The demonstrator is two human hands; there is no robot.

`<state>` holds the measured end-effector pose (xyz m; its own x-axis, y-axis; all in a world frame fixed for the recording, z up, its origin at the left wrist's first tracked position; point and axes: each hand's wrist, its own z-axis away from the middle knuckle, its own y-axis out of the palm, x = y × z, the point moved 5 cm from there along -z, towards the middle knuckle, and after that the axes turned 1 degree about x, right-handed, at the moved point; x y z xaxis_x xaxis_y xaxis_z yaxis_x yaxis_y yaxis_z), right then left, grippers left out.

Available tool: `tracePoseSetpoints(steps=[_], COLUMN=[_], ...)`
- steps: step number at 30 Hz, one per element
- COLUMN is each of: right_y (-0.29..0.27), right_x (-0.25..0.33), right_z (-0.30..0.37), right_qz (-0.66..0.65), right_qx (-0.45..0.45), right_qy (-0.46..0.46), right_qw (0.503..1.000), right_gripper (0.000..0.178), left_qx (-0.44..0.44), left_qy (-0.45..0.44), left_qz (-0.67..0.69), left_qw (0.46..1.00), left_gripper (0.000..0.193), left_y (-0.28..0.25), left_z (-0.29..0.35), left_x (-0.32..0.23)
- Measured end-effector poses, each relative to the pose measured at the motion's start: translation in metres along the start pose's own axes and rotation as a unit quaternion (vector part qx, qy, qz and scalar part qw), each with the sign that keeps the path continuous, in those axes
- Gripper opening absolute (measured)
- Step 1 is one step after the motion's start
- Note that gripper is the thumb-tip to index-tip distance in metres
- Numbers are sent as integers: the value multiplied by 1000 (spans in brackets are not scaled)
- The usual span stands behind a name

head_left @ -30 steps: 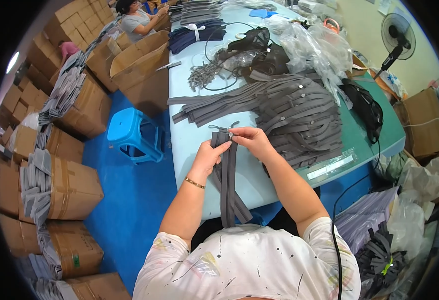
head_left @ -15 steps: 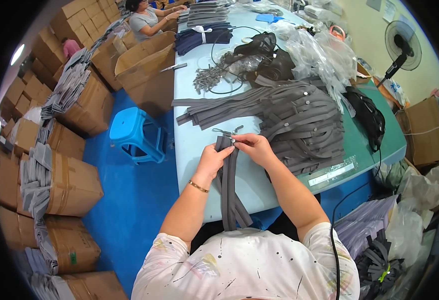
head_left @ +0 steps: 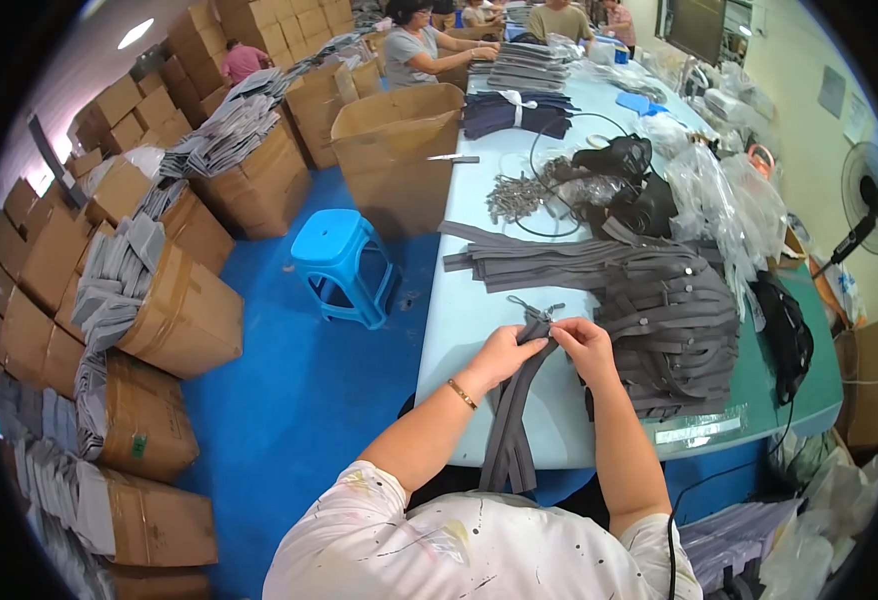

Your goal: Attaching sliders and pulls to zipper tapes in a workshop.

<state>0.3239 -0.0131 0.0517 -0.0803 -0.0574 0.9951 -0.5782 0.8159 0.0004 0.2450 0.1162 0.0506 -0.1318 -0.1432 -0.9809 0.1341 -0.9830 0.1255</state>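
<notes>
A blue floor (head_left: pixel 289 460) spreads along the left side, and beside it runs a long table (head_left: pixel 469 320), pale blue with a green part at the right. A big open box (head_left: pixel 389 170) stands against the table's far left edge. Behind it, a person (head_left: pixel 414 60) in a grey top reaches over the table.

On the table, right of the hands, lies a broad pile (head_left: pixel 664 320) of dark grey zips, some of their ends stretching out to the left. Clear bags (head_left: pixel 704 190) are heaped just beyond its right side. A blue stool (head_left: pixel 329 240) stands on the floor, left of the table. Farther up the table is a navy bundle (head_left: pixel 494 118) with a white tie around it.

One grey zip (head_left: pixel 534 390) is in front of the wearer, over the table's near edge; its lengths cross below the hands. The left hand (head_left: pixel 504 355) grips it near the top, thumb on the upper face. The right hand (head_left: pixel 587 345) pinches the same end with thumb and finger; exactly which part is too small to tell.

A heap of small grey pieces (head_left: pixel 514 197) lies beyond the pile. A thin gold bracelet (head_left: pixel 462 393) circles the left wrist.
</notes>
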Motion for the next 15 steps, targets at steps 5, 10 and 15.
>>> tracePoseSetpoints(steps=[5,10,15], right_y=[-2,2,4], right_x=[-2,-5,-10], right_z=[-2,-1,-3], right_qz=[68,34,64], right_qx=[4,-18,-24], right_qy=[38,-2,-35], right_qw=[997,999,997], right_gripper=[13,12,12], left_qx=[-14,-32,-57], left_qy=[28,46,62], left_qz=[-94,-121,-122], left_qw=[995,991,989], left_gripper=[20,19,19], left_y=[-4,-4,-6], left_z=[0,-3,-5], left_x=[-1,-2,4])
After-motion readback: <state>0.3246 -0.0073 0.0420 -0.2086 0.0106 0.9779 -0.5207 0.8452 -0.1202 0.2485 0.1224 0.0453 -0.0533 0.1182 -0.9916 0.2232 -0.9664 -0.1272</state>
